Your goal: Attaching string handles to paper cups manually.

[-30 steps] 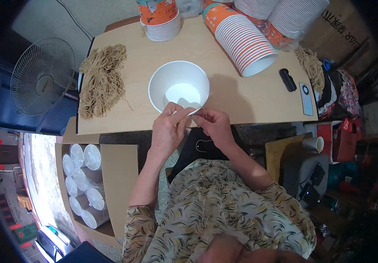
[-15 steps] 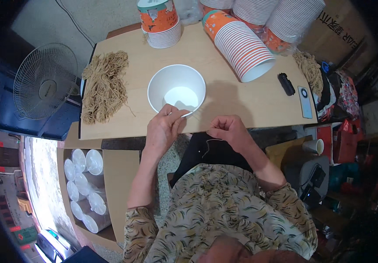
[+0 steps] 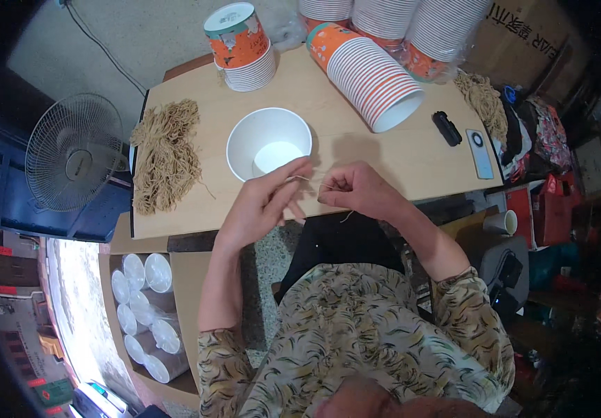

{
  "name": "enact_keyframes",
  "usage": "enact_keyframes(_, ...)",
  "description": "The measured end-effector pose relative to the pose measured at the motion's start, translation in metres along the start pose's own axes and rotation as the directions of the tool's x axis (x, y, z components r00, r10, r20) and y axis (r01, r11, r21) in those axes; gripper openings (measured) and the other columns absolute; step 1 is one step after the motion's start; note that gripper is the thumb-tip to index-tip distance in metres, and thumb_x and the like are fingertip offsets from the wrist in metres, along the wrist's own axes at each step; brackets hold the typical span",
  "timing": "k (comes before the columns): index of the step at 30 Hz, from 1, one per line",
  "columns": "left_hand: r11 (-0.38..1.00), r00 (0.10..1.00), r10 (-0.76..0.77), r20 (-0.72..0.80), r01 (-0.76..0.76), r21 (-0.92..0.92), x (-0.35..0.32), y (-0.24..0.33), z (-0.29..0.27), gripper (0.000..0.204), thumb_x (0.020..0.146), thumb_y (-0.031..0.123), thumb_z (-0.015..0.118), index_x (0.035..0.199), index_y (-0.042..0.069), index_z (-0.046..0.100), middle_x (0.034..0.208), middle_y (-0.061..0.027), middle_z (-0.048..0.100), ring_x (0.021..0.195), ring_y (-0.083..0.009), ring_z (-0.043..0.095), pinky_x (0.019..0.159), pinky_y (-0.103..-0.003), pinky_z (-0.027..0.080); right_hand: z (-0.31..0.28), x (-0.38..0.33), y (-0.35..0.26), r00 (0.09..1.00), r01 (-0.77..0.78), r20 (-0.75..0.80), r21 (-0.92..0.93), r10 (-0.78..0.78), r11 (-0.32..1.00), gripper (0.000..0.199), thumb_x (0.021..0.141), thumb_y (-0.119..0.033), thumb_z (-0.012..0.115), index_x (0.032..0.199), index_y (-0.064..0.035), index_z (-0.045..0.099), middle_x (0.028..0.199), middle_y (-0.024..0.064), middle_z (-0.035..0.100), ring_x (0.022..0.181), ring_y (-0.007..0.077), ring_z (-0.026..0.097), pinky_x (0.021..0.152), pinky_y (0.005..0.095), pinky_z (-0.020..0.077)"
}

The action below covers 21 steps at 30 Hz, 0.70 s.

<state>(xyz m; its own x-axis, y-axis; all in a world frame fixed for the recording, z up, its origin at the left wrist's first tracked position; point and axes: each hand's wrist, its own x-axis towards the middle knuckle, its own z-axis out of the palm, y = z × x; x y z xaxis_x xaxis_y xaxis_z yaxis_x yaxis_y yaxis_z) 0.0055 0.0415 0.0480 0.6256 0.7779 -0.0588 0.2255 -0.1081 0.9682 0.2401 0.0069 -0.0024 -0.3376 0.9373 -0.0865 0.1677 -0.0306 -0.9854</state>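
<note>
My left hand and my right hand meet at the near edge of a wooden table, pinching the two ends of a thin tan string stretched between them. Just beyond the fingers stands a white paper bowl, open side up, nothing visible in it. A heap of tan string pieces lies on the table to the left of the bowl.
A stack of orange-and-white paper bowls stands at the back; a longer stack lies on its side to the right. A black small object and a phone lie at right. A fan stands left; clear cups sit below.
My hands dropped from the bowl's rim toward the table edge, then drew together again with the string taut between them. The bowl stayed put.
</note>
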Motion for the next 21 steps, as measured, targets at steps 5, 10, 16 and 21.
enact_keyframes(5,0.996,0.988,-0.062,0.14,0.07,-0.052,0.017,-0.018,0.005,0.027,0.108,0.02,0.049,0.122,0.001,0.061,0.089,-0.0021,0.067,0.064,-0.0055,0.059,0.056,-0.02,0.047,-0.003,0.003,-0.001,0.998,0.066,-0.01,0.105,-0.065,0.992,0.008,0.094,-0.01,0.069,0.09,-0.0029,0.068,0.072,-0.0074,0.057,0.067,0.0008,0.049,0.057,0.0203,0.04)
enact_keyframes(10,0.982,0.969,-0.106,0.224,0.137,-0.127,0.022,-0.031,0.001,0.022,0.108,0.022,0.05,0.101,0.003,0.06,0.08,0.0005,0.061,0.065,-0.0066,0.064,0.056,-0.019,0.048,-0.008,-0.002,-0.005,0.996,-0.077,-0.024,0.262,0.086,0.962,0.015,0.099,-0.014,0.063,0.108,-0.0022,0.064,0.083,-0.002,0.062,0.065,0.0022,0.051,0.053,0.019,0.0411)
enact_keyframes(16,0.973,0.975,-0.152,0.163,0.176,-0.151,0.026,-0.033,0.005,0.025,0.107,0.022,0.052,0.096,0.003,0.061,0.079,0.001,0.062,0.062,-0.0065,0.064,0.054,-0.019,0.045,0.001,-0.01,0.011,0.943,0.165,-0.308,0.1,-0.127,0.981,0.021,0.098,-0.007,0.059,0.119,-0.0031,0.06,0.094,0.0009,0.064,0.062,0.0045,0.051,0.054,0.0191,0.0435)
enact_keyframes(21,0.976,0.978,-0.143,0.149,0.164,-0.14,0.029,-0.037,0.007,0.025,0.107,0.022,0.053,0.096,0.002,0.062,0.078,0.0006,0.062,0.063,-0.0066,0.064,0.053,-0.02,0.044,0.007,-0.016,-0.006,0.908,0.274,-0.253,-0.247,-0.335,0.929,0.021,0.09,0.0,0.068,0.11,-0.0039,0.065,0.093,0.0014,0.064,0.061,0.0048,0.051,0.056,0.0215,0.0439)
